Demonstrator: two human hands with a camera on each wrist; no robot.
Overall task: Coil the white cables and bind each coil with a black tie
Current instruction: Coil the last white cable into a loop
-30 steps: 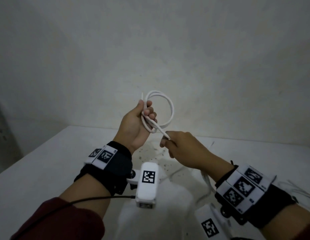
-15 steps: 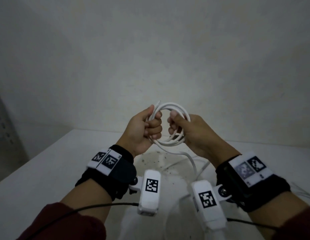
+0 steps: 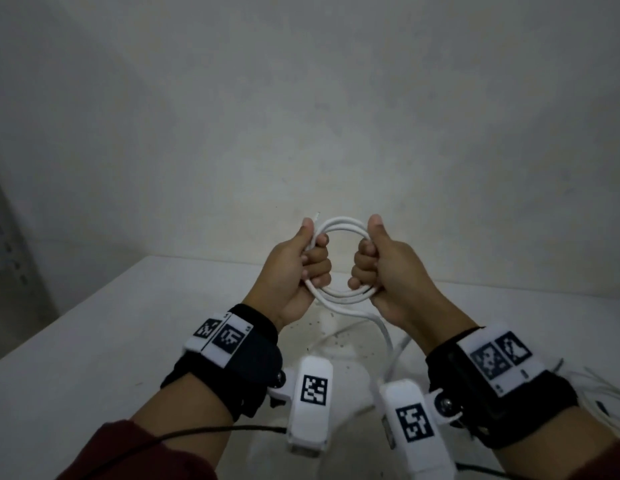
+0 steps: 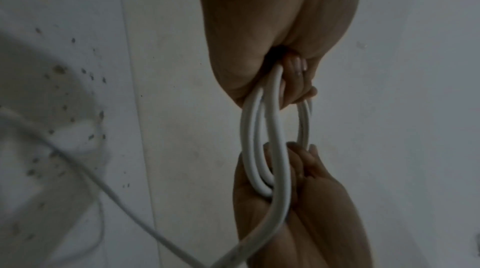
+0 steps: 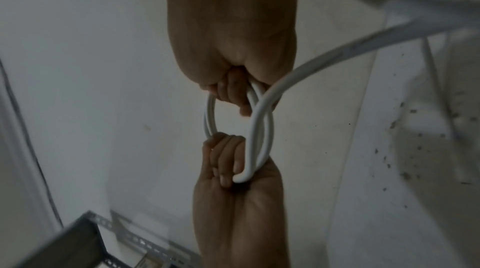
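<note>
A white cable [image 3: 341,226] is wound into a small round coil, held up above the table in front of the wall. My left hand [image 3: 303,263] grips the coil's left side, fingers curled round the strands, thumb up. My right hand [image 3: 377,263] grips the right side the same way. A loose tail [image 3: 384,332] drops from the coil's bottom toward the table. The left wrist view shows the coil strands [image 4: 250,140] running between both fists, and the right wrist view shows the coil [image 5: 259,128] too. No black tie is in sight.
The white table [image 3: 93,341] has a speckled, stained patch [image 3: 329,337] below the hands. More thin white cables [image 3: 606,386] lie at the right edge. A perforated metal shelf frame [image 5: 135,239] stands off the table's left side.
My right hand rose from pinching the cable end below the coil and closed round the coil's right side. The coil now has more turns, and both thumbs point up.
</note>
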